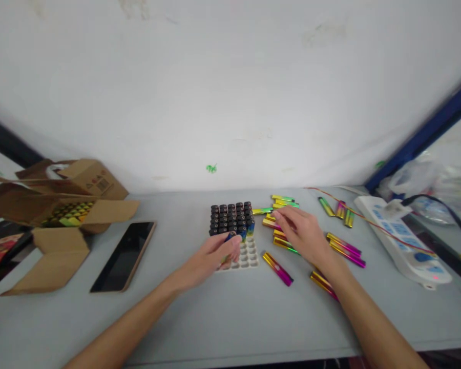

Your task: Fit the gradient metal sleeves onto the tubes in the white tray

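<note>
At the gray table, the left hand holds a blue tube pointing up, axis tilted; right hand grip unclear.

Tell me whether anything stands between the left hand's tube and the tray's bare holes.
Nothing visible does. The left hand holds the tube at the tray, with bare holes just to its right; the standing tubes are behind those holes. Any holes under the hand are hidden.
</note>
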The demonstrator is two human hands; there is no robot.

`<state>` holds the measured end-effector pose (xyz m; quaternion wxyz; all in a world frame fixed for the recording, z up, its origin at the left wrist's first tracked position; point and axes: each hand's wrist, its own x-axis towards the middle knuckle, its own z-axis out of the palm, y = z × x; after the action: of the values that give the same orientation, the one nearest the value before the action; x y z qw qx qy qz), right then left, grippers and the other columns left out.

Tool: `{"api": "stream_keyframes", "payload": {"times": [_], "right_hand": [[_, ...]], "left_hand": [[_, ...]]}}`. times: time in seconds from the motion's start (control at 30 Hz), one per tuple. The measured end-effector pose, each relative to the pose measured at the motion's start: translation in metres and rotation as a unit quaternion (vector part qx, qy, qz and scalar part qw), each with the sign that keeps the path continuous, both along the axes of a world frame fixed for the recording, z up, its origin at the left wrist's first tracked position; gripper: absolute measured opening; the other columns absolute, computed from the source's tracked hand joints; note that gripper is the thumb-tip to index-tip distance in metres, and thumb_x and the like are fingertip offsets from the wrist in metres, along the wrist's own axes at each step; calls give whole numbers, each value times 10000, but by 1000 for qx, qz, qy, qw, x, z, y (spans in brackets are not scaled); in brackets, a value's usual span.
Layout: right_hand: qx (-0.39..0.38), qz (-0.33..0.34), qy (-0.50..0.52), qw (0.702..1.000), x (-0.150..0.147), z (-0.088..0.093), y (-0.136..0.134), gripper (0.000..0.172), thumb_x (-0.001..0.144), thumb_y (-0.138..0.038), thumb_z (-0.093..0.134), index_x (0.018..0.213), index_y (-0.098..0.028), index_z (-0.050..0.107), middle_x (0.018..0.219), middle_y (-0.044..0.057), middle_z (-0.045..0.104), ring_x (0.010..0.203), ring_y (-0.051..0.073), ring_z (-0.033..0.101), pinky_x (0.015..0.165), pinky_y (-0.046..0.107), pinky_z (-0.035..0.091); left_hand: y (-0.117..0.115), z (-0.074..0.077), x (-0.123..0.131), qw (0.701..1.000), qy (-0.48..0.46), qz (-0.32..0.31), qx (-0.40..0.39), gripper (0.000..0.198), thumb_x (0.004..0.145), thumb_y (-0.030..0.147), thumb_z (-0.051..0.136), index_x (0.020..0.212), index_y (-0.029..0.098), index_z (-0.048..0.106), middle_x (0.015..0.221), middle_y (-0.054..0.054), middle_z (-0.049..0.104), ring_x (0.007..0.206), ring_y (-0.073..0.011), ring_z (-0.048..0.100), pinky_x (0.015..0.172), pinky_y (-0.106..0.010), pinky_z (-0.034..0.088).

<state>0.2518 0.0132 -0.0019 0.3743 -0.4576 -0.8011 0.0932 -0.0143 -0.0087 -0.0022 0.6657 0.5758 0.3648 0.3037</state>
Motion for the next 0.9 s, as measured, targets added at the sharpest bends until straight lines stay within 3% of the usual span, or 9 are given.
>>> {"api": "stream_keyframes", "payload": {"times": [0.1,0.27,0.33,0.4,0.47,0.6,0.73,0.9], "right_hand": [[-40,29,-32,998,-1,3,-2,285,1104,-322,454,989,-182,674,902,48,700,823,186,641,785,303,464],[-81,75,-120,987,-8,9,-12,282,1099,-306,471,957,-178,678,898,45,697,806,181,626,746,297,434],[-87,100,-147,980,-11,13,-19,287,1092,-322,495,925,-178,678,899,42,693,800,175,629,715,290,420],[-87,132,-173,972,-15,17,-26,273,1080,-340,529,924,-182,688,906,36,698,794,172,637,692,288,411],[-87,166,-191,964,-19,20,-34,253,1067,-362,557,951,-191,703,938,31,718,797,174,657,682,291,413],[-76,207,-223,950,-32,18,-47,291,1068,-407,545,967,-188,708,946,41,752,807,190,694,695,305,447],[-45,238,-246,939,-46,7,-54,274,1062,-386,560,968,-173,704,914,53,763,834,200,711,736,314,489],[-10,234,-251,939,-52,-1,-55,247,1073,-343,542,1011,-162,699,926,63,773,873,210,727,747,327,523]], "left_hand": [[2,15,-6,999,-1,-43,-9,478,966,603,595,758,191,472,679,39,449,606,-95,406,564,-242,369],[9,29,2,1000,-22,6,5,332,993,549,593,1012,249,451,688,101,431,464,-53,273,453,-195,277],[12,33,9,998,0,18,55,329,1000,552,578,1028,247,459,686,101,460,433,-48,278,434,-198,271],[16,38,18,987,44,36,150,325,1023,536,538,981,214,527,689,65,503,487,-76,412,493,-225,371],[20,44,26,954,98,67,274,368,1044,503,500,909,183,621,754,0,568,670,-131,563,644,-269,477],[31,48,36,869,195,68,450,269,1014,404,605,927,182,731,911,-42,663,821,-158,620,766,-280,497],[36,35,32,825,255,26,504,163,950,322,723,1074,217,737,995,-31,724,923,-171,667,863,-289,516],[36,18,23,777,305,33,550,120,941,315,733,1000,211,722,973,-47,731,994,-218,636,904,-351,509]]}}
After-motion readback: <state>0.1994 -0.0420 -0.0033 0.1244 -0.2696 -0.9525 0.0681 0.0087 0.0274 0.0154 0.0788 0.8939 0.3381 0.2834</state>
